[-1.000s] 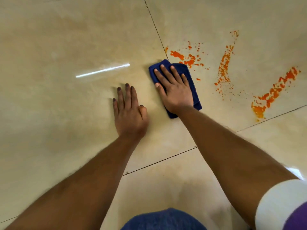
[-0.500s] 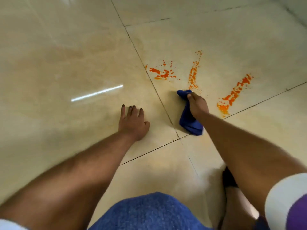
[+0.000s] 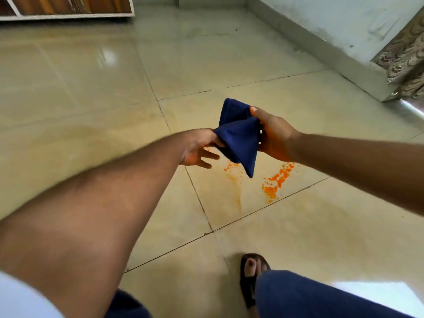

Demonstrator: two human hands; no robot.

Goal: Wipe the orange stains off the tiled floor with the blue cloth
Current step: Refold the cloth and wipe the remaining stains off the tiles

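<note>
— Two hands (image 3: 199, 148) on one blue cloth (image 3: 238, 138), held up in the air well above the tiled floor (image 3: 91, 92). Right hand (image 3: 274, 136) gripping the right edge, thumb over the top fold, fingers curled behind. Left hand at the left corner, blurred; thumb and forefinger seemingly pinching the fabric, remaining fingers (image 3: 211, 156) spread loose beneath.

— Handling?

— Soft, light, limp. Drooping to a point below the grip, sagging into a rough triangle between the hands. No stiffness, so no shape of its own; probably best gathered or refolded into a flat pad before pressing down. Edges and corners good for shaking out, middle of the pad better for wiping under a flat palm.

— Texture?

— Deep blue, matte, towel-like nap, likely absorbent. Cannot tell whether damp.

— And below?

— Large glossy beige tiles, dark thin grout lines (image 3: 199, 200), strong glare from a window. Slick surface, likely easy for cloth to glide over. Orange stains (image 3: 276, 180) in a speckled diagonal streak right of the hanging tip, smaller flecks (image 3: 232, 167) just left of it, plus a pale orange smear (image 3: 237, 191) trailing toward the camera. Grainy, crumbly look, possibly prone to smearing rather than lifting.

— Anything else?

— Sandalled foot (image 3: 253, 269), blue trouser leg (image 3: 309, 294), grey wall base (image 3: 321, 49) at upper right.
</note>
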